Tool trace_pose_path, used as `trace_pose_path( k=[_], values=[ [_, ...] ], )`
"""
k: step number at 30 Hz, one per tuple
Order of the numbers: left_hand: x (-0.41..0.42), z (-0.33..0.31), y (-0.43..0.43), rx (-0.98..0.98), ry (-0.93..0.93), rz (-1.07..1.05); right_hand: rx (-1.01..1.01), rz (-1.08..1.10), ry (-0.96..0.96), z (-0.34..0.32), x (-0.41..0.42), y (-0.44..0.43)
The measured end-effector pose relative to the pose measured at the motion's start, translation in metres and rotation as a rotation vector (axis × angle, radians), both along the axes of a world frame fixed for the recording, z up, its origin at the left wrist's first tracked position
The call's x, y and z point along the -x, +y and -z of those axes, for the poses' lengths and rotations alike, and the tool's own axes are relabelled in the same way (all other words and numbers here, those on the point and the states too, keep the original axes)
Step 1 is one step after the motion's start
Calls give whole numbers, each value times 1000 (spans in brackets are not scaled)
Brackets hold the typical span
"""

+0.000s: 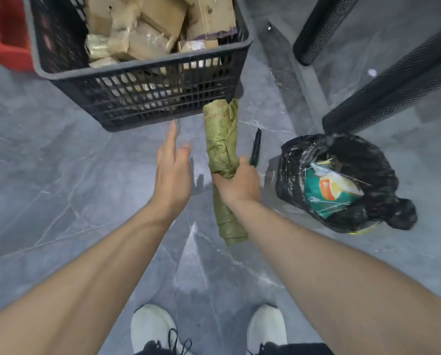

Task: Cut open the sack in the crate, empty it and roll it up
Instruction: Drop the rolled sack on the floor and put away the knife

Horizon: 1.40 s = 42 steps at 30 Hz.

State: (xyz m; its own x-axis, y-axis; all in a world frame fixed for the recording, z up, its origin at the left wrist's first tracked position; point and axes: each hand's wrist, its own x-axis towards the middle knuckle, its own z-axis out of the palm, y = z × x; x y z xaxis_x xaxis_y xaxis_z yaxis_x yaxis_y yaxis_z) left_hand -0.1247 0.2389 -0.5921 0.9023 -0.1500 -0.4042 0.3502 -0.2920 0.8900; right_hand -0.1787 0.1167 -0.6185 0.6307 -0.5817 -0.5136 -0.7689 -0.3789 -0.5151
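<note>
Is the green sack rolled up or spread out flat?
Rolled up. The green woven sack forms a tight tube gripped around its middle by the right hand. The left hand is open and off it.

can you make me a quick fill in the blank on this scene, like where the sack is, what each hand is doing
1. The rolled green sack is held in the person's ____ hand.
2. That same grip also holds a dark ____ beside the sack.
3. The left hand is open and holds ____.
4. The dark crate is full of brown ____.

Missing words: right; cutter; nothing; parcels
</note>
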Motion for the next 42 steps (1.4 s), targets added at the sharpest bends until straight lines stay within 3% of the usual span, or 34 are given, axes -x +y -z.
trace_pose_path(
  k=[6, 14, 18, 21, 26, 31, 39, 42],
  values=[
    [5, 94, -10, 29, 28, -42, 4, 11, -35, 97, -8, 3],
    [-3, 150, -26, -5, -19, -3, -1, -106, 91, 145, -27, -3],
    [-13, 158, -38, -31, 34, -76, -63, -146, 168, 148, -24, -11],
    [-19, 161, -44, -64, 43, -76, -34, -103, 121, 146, -26, -18],
    [-20, 149, -51, -57, 28, -101, 209, 27, -36, 155, -42, -44],
    [-24, 149, -54, -51, -11, -116, 394, -17, 39, 185, -44, -78],
    [-24, 152, -61, -57, -13, -95, 390, 45, 126, 202, -44, -98],
    [-16, 154, -64, -78, 2, -65, 288, 138, 87, 202, -38, -100]
  ],
)
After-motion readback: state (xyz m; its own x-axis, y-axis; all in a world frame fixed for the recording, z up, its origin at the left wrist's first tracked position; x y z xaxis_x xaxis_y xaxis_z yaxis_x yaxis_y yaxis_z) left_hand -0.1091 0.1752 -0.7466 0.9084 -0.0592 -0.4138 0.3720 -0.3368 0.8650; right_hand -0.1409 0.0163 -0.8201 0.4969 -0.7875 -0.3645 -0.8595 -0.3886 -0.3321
